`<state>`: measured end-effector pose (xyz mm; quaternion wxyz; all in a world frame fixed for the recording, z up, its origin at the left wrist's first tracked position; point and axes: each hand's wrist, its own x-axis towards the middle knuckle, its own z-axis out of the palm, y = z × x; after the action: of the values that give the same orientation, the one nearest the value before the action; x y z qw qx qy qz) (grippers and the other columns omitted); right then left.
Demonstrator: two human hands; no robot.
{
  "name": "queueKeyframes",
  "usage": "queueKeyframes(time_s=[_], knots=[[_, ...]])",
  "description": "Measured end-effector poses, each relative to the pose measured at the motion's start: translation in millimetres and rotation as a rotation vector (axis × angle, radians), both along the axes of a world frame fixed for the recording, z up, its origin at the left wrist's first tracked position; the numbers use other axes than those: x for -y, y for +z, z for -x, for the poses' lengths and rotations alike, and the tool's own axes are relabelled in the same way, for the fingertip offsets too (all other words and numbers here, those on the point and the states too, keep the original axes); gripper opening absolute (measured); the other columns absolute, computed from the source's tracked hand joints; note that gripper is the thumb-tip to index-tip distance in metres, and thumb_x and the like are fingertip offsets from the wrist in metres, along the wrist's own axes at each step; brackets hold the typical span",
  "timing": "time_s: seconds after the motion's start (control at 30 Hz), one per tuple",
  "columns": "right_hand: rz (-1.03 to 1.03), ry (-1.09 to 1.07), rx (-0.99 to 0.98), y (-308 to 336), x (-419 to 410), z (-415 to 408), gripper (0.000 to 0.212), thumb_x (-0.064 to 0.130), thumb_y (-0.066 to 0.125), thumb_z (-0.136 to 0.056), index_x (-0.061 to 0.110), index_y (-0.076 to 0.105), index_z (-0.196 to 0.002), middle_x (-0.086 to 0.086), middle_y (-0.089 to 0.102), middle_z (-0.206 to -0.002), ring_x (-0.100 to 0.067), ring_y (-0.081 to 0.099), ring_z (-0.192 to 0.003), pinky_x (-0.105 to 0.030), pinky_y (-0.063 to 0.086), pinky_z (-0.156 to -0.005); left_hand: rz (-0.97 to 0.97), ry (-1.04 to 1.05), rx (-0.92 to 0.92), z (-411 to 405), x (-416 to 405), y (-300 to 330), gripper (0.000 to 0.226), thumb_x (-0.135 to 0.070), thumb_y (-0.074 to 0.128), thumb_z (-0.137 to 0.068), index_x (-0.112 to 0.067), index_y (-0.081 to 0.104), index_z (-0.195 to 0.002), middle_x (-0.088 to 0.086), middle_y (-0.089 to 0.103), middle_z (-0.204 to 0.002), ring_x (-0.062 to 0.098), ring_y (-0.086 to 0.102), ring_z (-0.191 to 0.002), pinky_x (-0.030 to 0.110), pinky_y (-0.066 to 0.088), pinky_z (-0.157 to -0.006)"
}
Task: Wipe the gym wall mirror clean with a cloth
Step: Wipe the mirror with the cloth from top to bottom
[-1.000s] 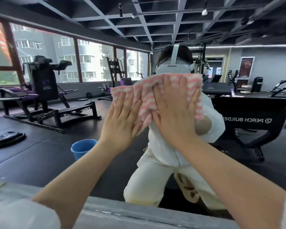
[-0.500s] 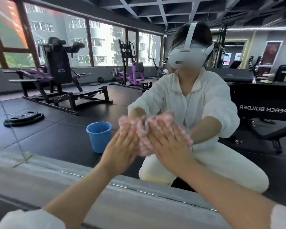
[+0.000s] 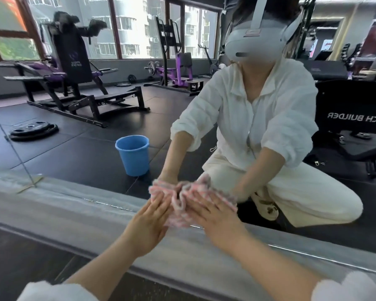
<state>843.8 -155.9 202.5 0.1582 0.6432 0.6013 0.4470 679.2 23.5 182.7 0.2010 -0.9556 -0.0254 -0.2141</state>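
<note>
The gym wall mirror [image 3: 78, 153] fills the view and reflects the room and a crouching person in white. A pink-and-white striped cloth [image 3: 178, 198] is bunched flat against the glass, right at the mirror's bottom edge. My left hand [image 3: 148, 222] presses the cloth's left side with straight fingers. My right hand [image 3: 215, 218] presses its right side the same way. Both palms hide much of the cloth.
A grey ledge [image 3: 78, 213] runs along the mirror's foot, with dark floor below it. Reflected in the glass are a blue bucket [image 3: 132, 155], a weight plate [image 3: 34, 131], black and purple gym machines [image 3: 74, 79] and windows.
Both hands have slid the cloth down the glass, from head height to the mirror's bottom edge. The view has tilted down with them.
</note>
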Motion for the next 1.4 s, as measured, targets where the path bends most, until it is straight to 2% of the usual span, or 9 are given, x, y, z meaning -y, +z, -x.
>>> queueKeyframes(time_s=[0.17,0.3,0.47,0.63,0.8,0.97,1.1,1.3,1.4], knots=[[0.111,-0.009,-0.128,-16,18,8,0.059,0.024,0.027,-0.082,0.012,0.041,-0.138,-0.006,0.027,-0.150,-0.034,-0.002,-0.147,-0.043,0.005,-0.118,0.090,0.079,-0.144,8,15,-24,0.062,-0.044,0.015,-0.102,-0.006,0.054,-0.130,0.010,0.055,-0.135,0.023,-0.008,-0.147,0.038,0.009,-0.115],[-0.063,-0.033,-0.135,40,21,4,0.058,0.034,0.031,-0.087,0.018,0.051,-0.139,-0.002,0.040,-0.149,-0.032,0.015,-0.144,-0.048,-0.008,-0.119,0.080,-0.016,0.082,-6,22,21,0.061,-0.045,0.013,-0.102,-0.007,0.040,-0.141,0.013,0.043,-0.145,0.029,0.011,-0.145,0.042,0.013,-0.115],[-0.321,-0.092,-0.170,83,36,-3,0.058,0.039,0.034,-0.096,0.021,0.032,-0.150,-0.004,0.020,-0.159,-0.031,0.012,-0.147,-0.048,0.001,-0.119,0.077,-0.068,0.241,-42,46,70,0.058,-0.041,0.029,-0.098,-0.008,0.027,-0.146,0.016,0.022,-0.153,0.040,0.016,-0.141,0.049,0.014,-0.115],[-0.031,-0.127,-0.221,11,64,-5,0.056,0.036,0.034,-0.088,0.018,0.053,-0.138,-0.001,0.039,-0.150,-0.030,0.019,-0.143,-0.044,0.000,-0.119,-0.023,-0.139,-0.145,-37,49,8,0.058,-0.049,0.036,-0.090,-0.015,0.059,-0.130,0.009,0.055,-0.136,0.031,0.032,-0.133,0.048,0.026,-0.109],[0.143,-0.198,-0.264,-11,86,-4,0.058,0.041,0.032,-0.084,0.015,0.063,-0.127,0.002,0.041,-0.145,-0.025,0.018,-0.143,-0.040,-0.001,-0.119,-0.033,-0.105,-0.329,-36,56,1,0.079,-0.056,0.004,-0.098,-0.016,0.070,-0.117,0.003,0.064,-0.125,0.023,0.051,-0.125,0.041,0.015,-0.112],[-0.257,-0.141,-0.227,65,91,-19,0.054,0.041,0.032,-0.096,0.019,0.039,-0.145,-0.005,0.033,-0.153,-0.036,0.020,-0.142,-0.051,0.005,-0.117,0.005,-0.111,0.086,-59,80,67,0.063,-0.054,0.028,-0.094,-0.013,0.056,-0.134,0.014,0.048,-0.142,0.033,0.027,-0.137,0.045,0.018,-0.112],[-0.560,-0.137,-0.318,121,105,-29,0.050,0.041,0.018,-0.103,0.020,0.033,-0.146,-0.014,0.025,-0.155,-0.042,0.016,-0.142,-0.055,0.009,-0.115,0.050,-0.108,0.322,-87,106,132,0.061,-0.048,0.024,-0.099,-0.013,0.028,-0.149,0.017,0.017,-0.155,0.041,0.011,-0.142,0.047,0.009,-0.118],[-0.268,-0.246,-0.226,38,148,-38,0.066,0.046,0.032,-0.094,0.016,0.020,-0.151,-0.010,0.005,-0.161,-0.039,0.003,-0.147,-0.055,0.007,-0.116,-0.145,-0.253,0.003,-94,121,59,0.056,-0.050,0.036,-0.087,-0.020,0.060,-0.128,0.007,0.053,-0.139,0.032,0.031,-0.133,0.045,0.012,-0.113],[-0.068,-0.272,-0.252,-15,170,-38,0.068,0.050,0.035,-0.084,0.021,0.032,-0.146,-0.004,0.017,-0.159,-0.033,0.008,-0.147,-0.053,0.013,-0.114,-0.255,-0.275,-0.222,-96,125,28,0.061,-0.055,0.031,-0.081,-0.024,0.069,-0.117,-0.001,0.061,-0.130,0.024,0.044,-0.127,0.040,0.008,-0.114]])
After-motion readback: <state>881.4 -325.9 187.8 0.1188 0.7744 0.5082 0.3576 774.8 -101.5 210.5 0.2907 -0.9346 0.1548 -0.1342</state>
